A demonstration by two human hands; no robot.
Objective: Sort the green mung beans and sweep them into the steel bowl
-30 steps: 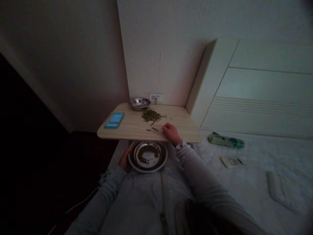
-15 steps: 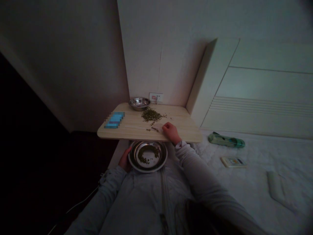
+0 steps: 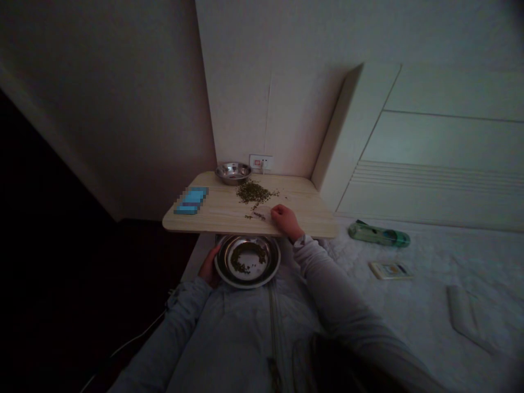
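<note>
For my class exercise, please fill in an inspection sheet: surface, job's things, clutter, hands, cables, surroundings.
Surface: light wooden table, loose green grains towards its back.
Job's things: metal front bowl holding grains; metal back bowl near the table's rear edge.
Clutter: pixelated blue object on the table's left; bottle, phone and pale item on the bed.
Hands: left hand grips the front bowl's side; right hand is closed, seemingly on a pale sheet.
Cables: white cable at lower left, ends unclear.
Surroundings: wall socket behind the table; headboard to the right.

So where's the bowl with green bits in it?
In the head view, that bowl is below centre, by the near edge of the wooden board, the left hand at its left side.
</note>
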